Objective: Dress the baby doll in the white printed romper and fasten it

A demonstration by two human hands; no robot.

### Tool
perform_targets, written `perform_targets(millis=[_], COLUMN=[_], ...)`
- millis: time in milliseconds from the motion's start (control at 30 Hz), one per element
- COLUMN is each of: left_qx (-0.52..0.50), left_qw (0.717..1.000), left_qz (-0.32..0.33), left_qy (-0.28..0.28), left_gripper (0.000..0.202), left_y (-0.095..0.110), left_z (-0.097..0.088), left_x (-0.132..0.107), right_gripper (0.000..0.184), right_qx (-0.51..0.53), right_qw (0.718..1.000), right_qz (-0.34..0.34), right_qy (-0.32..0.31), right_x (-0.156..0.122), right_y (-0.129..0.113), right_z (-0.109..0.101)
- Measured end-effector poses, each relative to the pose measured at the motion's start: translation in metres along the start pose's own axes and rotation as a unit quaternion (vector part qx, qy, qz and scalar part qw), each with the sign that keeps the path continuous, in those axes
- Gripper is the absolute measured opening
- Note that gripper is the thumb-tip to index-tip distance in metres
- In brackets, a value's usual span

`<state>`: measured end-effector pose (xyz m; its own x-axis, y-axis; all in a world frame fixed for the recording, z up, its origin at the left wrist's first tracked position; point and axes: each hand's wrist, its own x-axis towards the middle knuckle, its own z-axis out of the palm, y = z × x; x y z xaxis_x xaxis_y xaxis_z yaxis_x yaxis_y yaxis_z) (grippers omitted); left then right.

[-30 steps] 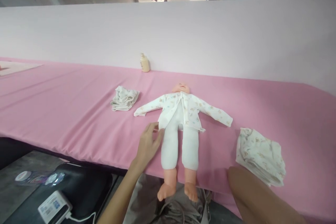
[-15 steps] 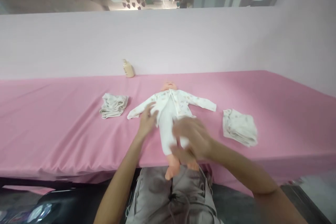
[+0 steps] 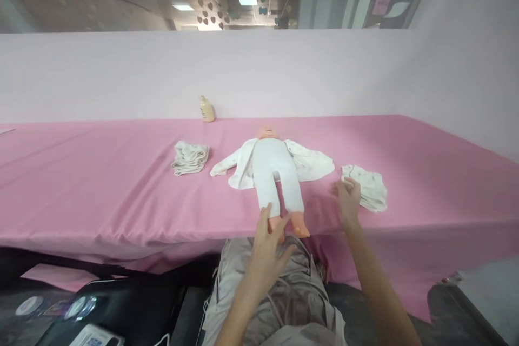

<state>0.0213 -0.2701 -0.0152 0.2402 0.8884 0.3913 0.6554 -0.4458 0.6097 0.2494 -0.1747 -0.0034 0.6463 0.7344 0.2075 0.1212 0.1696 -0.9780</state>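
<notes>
A baby doll (image 3: 275,167) in a white body suit lies on its back, feet toward me. Beneath it a small white printed jacket (image 3: 312,163) is spread, its front panels folded out to both sides and sleeves stretched outward. My left hand (image 3: 268,251) is open over the doll's lower legs, fingers spread, in front of one foot; whether it touches is unclear. Off to the right, my right hand (image 3: 348,200) is at the near left edge of a folded stack of white baby clothes (image 3: 368,189). Its fingers are bent but apart, slightly blurred, with nothing visible in them.
Another folded white cloth pile (image 3: 190,158) lies left of the doll. A cream pump bottle (image 3: 207,110) stands by the white wall at the back. The pink-covered table (image 3: 101,189) ends just before my lap. A black chair or bag (image 3: 133,303) is below at left.
The jacket's front panels have been turned outward, baring the doll's white torso. My left hand has come down to the doll's legs. My right hand has moved right to the folded clothes.
</notes>
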Motion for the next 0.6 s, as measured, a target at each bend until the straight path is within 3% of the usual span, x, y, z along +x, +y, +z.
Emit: perform_targets(millis=[67,133,233,333,467,533,600], left_qx=[0.026,0.026,0.004,-0.001,0.015,0.017,-0.012], left_qw=[0.998,0.996,0.996,0.996,0.997,0.998,0.998], left_qz=[0.028,0.038,0.026,0.009,-0.004,-0.016,-0.020], left_qy=[0.045,0.080,0.089,0.085,0.069,0.059,0.056], left_gripper=[0.041,0.036,0.031,0.029,0.030,0.030,0.032], left_y=[0.001,-0.004,-0.015,-0.025,-0.038,-0.034,-0.017], left_z=[0.017,0.022,0.017,0.015,0.025,0.022,0.005], left_x=[0.002,0.011,0.028,0.046,0.080,0.094,0.095], right_gripper=[0.029,0.027,0.025,0.033,0.054,0.053,0.049], right_qx=[-0.080,-0.165,-0.225,-0.269,-0.326,-0.350,-0.370], right_qw=[0.993,0.962,0.907,0.858,0.808,0.808,0.826], right_qz=[-0.035,-0.107,-0.270,-0.338,-0.326,-0.302,-0.275], right_qy=[-0.077,-0.189,-0.230,-0.277,-0.367,-0.366,-0.326], right_x=[-0.047,-0.087,-0.113,-0.106,-0.088,-0.076,-0.058], right_y=[0.008,0.017,0.021,0.011,-0.007,-0.011,-0.010], right_z=[-0.018,-0.027,-0.022,-0.004,0.024,0.031,0.027])
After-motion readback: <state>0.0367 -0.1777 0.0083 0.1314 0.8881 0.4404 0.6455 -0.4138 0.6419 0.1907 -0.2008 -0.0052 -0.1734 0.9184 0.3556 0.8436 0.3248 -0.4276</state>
